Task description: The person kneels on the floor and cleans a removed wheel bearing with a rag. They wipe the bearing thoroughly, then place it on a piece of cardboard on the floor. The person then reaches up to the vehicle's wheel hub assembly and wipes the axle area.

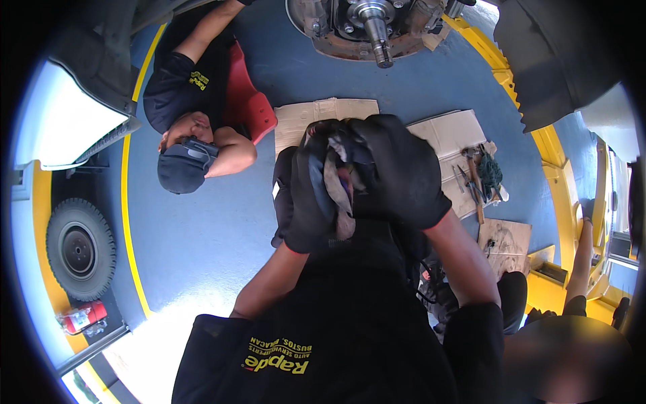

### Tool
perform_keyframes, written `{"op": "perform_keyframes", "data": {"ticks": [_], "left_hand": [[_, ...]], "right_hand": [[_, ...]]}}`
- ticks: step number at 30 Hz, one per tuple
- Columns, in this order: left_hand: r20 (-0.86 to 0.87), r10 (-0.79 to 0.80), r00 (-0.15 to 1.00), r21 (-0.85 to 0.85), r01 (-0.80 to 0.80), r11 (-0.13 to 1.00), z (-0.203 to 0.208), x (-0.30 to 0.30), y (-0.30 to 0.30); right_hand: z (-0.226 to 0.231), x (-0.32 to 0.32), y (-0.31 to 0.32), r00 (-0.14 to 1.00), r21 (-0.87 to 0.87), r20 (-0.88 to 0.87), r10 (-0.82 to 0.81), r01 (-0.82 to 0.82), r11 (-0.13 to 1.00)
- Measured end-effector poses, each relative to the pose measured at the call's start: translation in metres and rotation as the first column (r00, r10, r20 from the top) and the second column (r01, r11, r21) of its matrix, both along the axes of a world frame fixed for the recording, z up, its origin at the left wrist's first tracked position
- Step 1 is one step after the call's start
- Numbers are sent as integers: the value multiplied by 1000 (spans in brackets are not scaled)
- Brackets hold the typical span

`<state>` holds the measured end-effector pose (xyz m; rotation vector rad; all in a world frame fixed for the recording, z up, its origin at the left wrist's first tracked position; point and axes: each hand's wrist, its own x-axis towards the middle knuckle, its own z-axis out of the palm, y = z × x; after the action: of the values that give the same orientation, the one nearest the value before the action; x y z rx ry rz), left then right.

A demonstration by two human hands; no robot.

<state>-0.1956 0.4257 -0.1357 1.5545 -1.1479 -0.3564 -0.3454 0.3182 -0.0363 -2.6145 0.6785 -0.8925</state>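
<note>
Both my hands, in black gloves with red cuffs, are raised together in front of me. My left hand (311,195) is closed around a crumpled grey rag (338,192), whose loose end hangs down between my wrists. Pressed in from the other side, my right hand (404,172) grips the upper part of the same rag, its fingers curled over it. Something small and dark with bluish and reddish patches shows in the folds; I cannot make out what it is. Beyond my hands, a wheel hub with a bare spindle (377,34) juts from the vehicle.
At left, a person in a dark cap (183,165) sits on a red seat (245,94). Cardboard (441,131) at right bears a hammer (475,178) and other tools. A yellow lift frame (555,168) stands farther right, near another person (568,357). A tyre (81,249) stands far left.
</note>
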Motion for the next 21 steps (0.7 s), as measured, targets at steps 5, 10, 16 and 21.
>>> {"op": "perform_keyframes", "data": {"ticks": [5, 10, 16, 21], "left_hand": [[-525, -286, 801, -231, 190, 954, 39, -6, 0], [-713, -284, 641, -235, 163, 958, 49, -11, -5], [-199, -317, 927, -201, 278, 939, 3, 13, -11], [-408, -451, 794, -216, 396, 892, 61, 6, -7]], "right_hand": [[9, -13, -35, 859, 448, 467, -210, -25, 894], [8, -15, 3, 974, 371, 225, 22, -107, 923], [-10, -7, 1, 965, 217, 136, -222, 190, 958], [17, -23, -9, 825, 291, 341, -450, 363, 885]]}}
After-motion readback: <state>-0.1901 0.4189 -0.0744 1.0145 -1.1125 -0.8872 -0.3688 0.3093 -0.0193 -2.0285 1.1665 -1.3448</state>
